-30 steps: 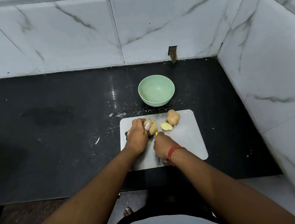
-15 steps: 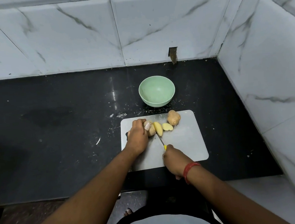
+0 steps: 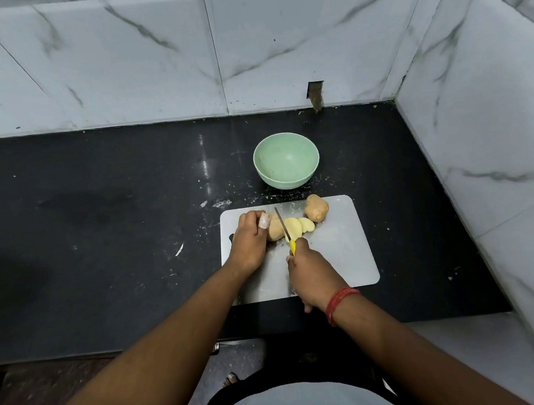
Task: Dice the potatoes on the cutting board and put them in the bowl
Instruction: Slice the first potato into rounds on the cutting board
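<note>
Yellow-handled knife [image 3: 285,232], gripped by the right hand [image 3: 312,270], stands against the cut potato [image 3: 276,230]. Left of the blade, the left hand [image 3: 248,240] clamps that potato; two slices [image 3: 298,227] lie right.

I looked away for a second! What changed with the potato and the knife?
A second slice fell off the potato. The right hand pulled the knife back, then set it on the potato again. The left hand kept holding the potato; the bowl stayed put.

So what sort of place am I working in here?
Most likely a home kitchen corner: a black stone counter backed by marble-look wall tiles, with a cutting board, potato slices and a green bowl set out.
</note>
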Motion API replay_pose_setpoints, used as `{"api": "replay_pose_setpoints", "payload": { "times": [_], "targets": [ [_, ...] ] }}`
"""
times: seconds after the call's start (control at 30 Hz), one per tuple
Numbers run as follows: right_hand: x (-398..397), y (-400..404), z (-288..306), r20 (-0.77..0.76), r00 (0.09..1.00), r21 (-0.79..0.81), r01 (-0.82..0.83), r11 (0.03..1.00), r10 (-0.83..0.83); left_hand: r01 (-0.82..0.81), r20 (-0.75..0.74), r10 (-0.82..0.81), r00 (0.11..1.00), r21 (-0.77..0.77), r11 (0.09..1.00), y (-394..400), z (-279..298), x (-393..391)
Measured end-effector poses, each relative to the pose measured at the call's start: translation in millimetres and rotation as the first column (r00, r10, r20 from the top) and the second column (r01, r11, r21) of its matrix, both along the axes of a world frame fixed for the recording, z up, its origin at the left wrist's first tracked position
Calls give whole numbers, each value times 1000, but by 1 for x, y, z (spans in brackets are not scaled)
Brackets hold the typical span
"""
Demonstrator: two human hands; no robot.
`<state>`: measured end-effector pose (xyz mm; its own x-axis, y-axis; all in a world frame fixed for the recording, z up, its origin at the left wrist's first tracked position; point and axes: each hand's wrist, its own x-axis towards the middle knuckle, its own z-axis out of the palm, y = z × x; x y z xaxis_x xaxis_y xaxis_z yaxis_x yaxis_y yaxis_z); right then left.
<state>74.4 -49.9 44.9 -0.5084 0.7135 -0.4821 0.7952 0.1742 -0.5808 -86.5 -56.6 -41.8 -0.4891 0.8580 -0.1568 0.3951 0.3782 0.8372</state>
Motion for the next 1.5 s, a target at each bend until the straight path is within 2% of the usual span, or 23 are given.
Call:
{"api": "replay_pose_setpoints", "payload": {
  "times": [0.37, 0.8, 0.97, 1.23, 1.5],
  "targets": [
    [-8, 2, -4, 115, 993, 29, -37, 999, 33, -38, 8, 38, 999, 22, 999, 2, -6, 0],
    [-10, 3, -5, 112, 993, 9, -41, 999, 40, -84, 26, 84, 996, 0, 996, 1, -4, 3],
    [-11, 8, -2, 97, 995, -73, -23, 997, 30, -94, 33, 94, 995, 0, 996, 0, -1, 5],
    [-18, 13, -8, 109, 994, -96, -7, 995, 17, -76, -53, 74, 996, -42, 996, 1, 0, 6],
    [-41, 33, -8, 238, 967, -67, -79, 995, 93, -61, -59, 58, 997, -63, 996, -1, 3, 6]
  ]
}}
